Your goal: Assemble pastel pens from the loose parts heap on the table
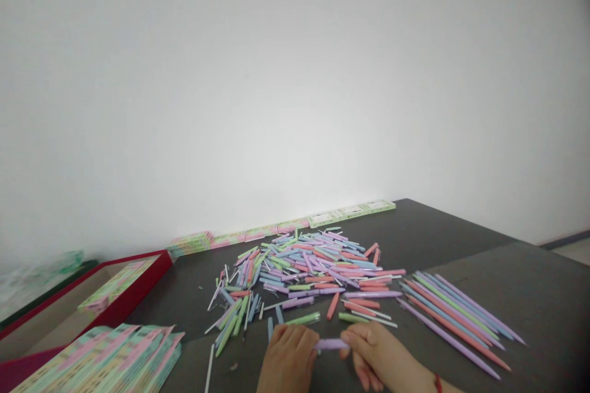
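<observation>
A purple pen (330, 344) lies level between my two hands near the front of the table. My left hand (289, 353) wraps round its left end, with the fingers closed. At the other end, my right hand (375, 347) pinches it between thumb and fingers. Just beyond my hands a green pen part (304, 318) lies on the dark table. Behind it spreads a large heap of pastel pen parts (304, 264) in purple, green, blue and coral. To the right, several whole pens (456, 313) lie side by side in a slanted row.
Flat printed packets (106, 359) are fanned out at the front left. Behind them stands a red-edged box (157, 264) with a printed pack inside. Printed boxes (353, 213) line the white wall. Clear plastic wrap (41, 273) lies at the far left.
</observation>
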{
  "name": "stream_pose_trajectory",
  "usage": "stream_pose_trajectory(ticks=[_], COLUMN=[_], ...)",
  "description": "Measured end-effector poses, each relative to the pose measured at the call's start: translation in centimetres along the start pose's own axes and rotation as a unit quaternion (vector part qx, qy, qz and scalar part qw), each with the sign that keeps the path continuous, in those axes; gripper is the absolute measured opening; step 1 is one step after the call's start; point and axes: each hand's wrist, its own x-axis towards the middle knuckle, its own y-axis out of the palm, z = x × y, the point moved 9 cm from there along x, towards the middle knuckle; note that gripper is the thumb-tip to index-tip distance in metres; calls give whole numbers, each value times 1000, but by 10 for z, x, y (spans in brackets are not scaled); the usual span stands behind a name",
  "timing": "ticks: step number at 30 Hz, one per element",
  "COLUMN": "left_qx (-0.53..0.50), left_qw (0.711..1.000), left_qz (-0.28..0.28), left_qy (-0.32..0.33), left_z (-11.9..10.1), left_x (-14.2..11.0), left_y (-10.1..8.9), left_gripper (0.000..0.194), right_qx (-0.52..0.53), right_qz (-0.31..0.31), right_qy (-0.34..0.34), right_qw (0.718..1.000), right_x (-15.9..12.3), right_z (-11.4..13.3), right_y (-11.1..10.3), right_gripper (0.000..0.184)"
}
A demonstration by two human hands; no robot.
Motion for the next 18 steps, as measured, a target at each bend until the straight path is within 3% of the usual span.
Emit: stream_pose_trajectory(ticks=[5, 7, 11, 13, 18], left_qx=[6, 1, -2, 2, 9], left_qw=[1000, 1000, 999, 999, 997], left_qz=[4, 24, 38, 43, 74], left_qy=[0, 6, 13, 7, 15], left_z=[-3, -5, -7, -7, -10], left_x=[2, 2, 2, 2, 3], left_y=[-5, -4, -3, -3, 2], left_gripper=[23, 22, 22, 22, 21], right_qx=[-51, -62, -74, -90, -161], right_qz=[-21, -24, 11, 14, -41], right_qy=[-101, -100, -45, -58, -126], right_qw=[993, 993, 996, 994, 978], right_x=[-10, -12, -11, -12, -17], right_z=[30, 31, 18, 20, 40], right_y=[-10, -11, -5, -5, -13], right_gripper=[11, 7, 37, 42, 5])
